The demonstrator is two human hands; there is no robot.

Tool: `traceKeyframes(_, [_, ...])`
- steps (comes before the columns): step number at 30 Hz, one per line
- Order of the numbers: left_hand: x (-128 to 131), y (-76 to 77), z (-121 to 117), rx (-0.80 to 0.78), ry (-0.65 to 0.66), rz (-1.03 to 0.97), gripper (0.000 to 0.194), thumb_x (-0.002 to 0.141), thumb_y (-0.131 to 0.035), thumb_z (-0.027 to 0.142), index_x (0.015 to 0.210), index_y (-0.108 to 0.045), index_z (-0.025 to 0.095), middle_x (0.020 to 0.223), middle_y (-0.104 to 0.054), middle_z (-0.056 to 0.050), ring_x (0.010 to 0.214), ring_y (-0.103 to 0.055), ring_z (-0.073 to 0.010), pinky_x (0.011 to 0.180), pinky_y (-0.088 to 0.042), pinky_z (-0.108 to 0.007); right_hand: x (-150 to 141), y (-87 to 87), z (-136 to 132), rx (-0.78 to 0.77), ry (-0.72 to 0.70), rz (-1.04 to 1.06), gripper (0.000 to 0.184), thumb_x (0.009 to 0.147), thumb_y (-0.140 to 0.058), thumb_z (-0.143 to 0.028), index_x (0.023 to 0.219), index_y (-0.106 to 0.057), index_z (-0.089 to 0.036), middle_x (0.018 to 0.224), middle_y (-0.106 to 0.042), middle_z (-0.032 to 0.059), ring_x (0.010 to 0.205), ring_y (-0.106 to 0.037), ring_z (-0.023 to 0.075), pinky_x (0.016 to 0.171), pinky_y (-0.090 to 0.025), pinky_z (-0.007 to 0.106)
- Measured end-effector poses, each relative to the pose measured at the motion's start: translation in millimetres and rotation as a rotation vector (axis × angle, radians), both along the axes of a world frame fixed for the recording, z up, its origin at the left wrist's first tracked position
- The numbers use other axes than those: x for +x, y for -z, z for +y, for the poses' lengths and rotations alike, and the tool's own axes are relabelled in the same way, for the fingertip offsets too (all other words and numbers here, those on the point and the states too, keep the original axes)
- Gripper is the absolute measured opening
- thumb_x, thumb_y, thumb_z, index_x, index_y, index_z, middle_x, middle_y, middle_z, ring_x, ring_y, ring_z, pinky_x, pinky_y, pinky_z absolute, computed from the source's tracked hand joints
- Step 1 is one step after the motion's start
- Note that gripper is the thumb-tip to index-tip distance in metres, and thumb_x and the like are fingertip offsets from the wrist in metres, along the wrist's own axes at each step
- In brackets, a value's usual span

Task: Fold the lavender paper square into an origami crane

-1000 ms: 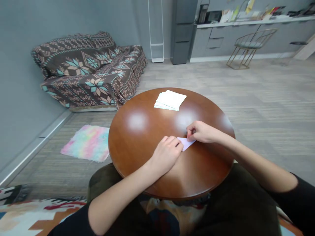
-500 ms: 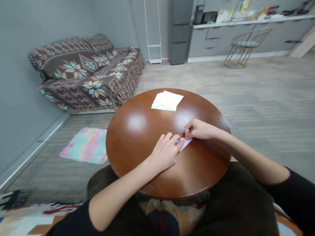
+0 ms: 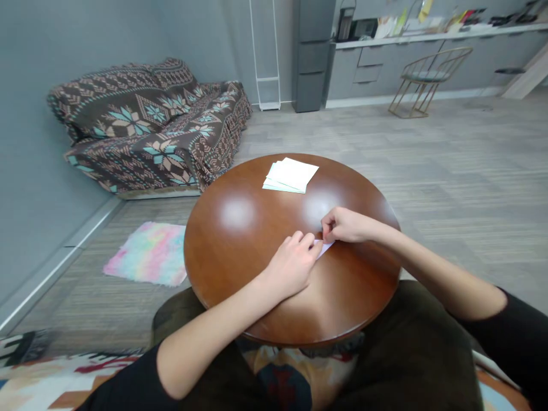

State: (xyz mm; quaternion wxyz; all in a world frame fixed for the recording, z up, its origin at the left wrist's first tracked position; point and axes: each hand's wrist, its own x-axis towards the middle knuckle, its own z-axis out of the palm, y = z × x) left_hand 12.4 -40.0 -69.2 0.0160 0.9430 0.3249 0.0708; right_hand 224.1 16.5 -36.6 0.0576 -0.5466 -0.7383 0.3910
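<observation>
A small piece of pale purple paper (image 3: 325, 248) lies on the round brown table (image 3: 240, 274), mostly covered by my hands. My left hand (image 3: 295, 260) rests over its left part, fingers bent and pressed down on it. At the paper's upper right, my right hand (image 3: 345, 225) pinches the edge between thumb and fingertips. The fold lines, if any, are hidden beneath the fingers. Toward the far side of the table sits a fanned stack of pale, nearly white paper sheets (image 3: 293, 173), apart from both hands.
A sofa with a patterned cover (image 3: 158, 128) stands at the back left, and a pastel fluffy mat (image 3: 148, 253) lies on the floor left of the table. Further back are a grey fridge (image 3: 314, 60), a kitchen counter (image 3: 398, 40) and a gold-framed chair (image 3: 426, 80).
My left hand has slid slightly right along the purple paper toward my right hand, covering more of it. My right hand keeps its pinch. The whole view has shifted a little.
</observation>
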Motion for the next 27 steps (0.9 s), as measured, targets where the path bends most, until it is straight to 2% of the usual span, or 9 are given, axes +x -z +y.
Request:
traceKeyframes(5, [-1, -1.6, 1, -0.007, 0.026, -0.007, 0.047, 0.090, -0.049, 0.010, 0.136, -0.056, 0.018, 0.108, -0.058, -0.011, 0.094, -0.050, -0.0266, 0.083, -0.049, -0.041, 7, -1.3, 0, -0.022, -0.002, -0.017, 0.007, 0.066, -0.065, -0.022, 0.066, -0.070, -0.017, 0.062, -0.065, 0.0005, 0.060, -0.050, 0.0146, 0.055, -0.034, 0.027])
traceKeyframes(10, [-3, -3.1, 2, -0.016, 0.026, -0.004, 0.044, 0.091, -0.049, 0.011, 0.133, -0.059, 0.019, 0.106, -0.057, -0.011, 0.092, -0.050, -0.0262, 0.082, -0.049, -0.041, 11, -2.5, 0, -0.040, 0.022, -0.036, 0.007, 0.065, -0.065, -0.023, 0.064, -0.070, -0.017, 0.057, -0.059, -0.0012, 0.056, -0.047, 0.0136, 0.052, -0.031, 0.028])
traceKeyframes(19, [-2, -4.6, 1, -0.015, 0.023, -0.007, 0.043, 0.092, -0.049, 0.013, 0.133, -0.058, 0.019, 0.108, -0.058, -0.012, 0.093, -0.050, -0.0262, 0.080, -0.048, -0.040, 23, 0.0, -2, -0.045, 0.044, 0.028, 0.007, 0.065, -0.066, -0.023, 0.063, -0.070, -0.017, 0.058, -0.061, -0.0002, 0.057, -0.048, 0.0138, 0.054, -0.034, 0.027])
traceKeyframes(23, [-3, -3.1, 1, -0.015, 0.008, -0.033, 0.042, 0.093, -0.049, 0.014, 0.133, -0.059, 0.021, 0.114, -0.059, -0.011, 0.096, -0.050, -0.0258, 0.082, -0.046, -0.040, 32, 4.5, -6, -0.058, 0.040, 0.096, 0.011, 0.069, -0.066, -0.026, 0.071, -0.069, -0.016, 0.062, -0.063, -0.0001, 0.057, -0.048, 0.0133, 0.055, -0.036, 0.027])
traceKeyframes(27, [-5, -0.2, 2, -0.014, 0.007, -0.082, 0.043, 0.094, -0.048, 0.014, 0.136, -0.058, 0.022, 0.120, -0.060, -0.011, 0.104, -0.052, -0.0265, 0.085, -0.044, -0.041, 31, 6.8, -11, 0.006, -0.003, 0.137, 0.015, 0.074, -0.067, -0.031, 0.078, -0.068, -0.016, 0.069, -0.066, 0.0012, 0.062, -0.052, 0.0144, 0.058, -0.038, 0.027])
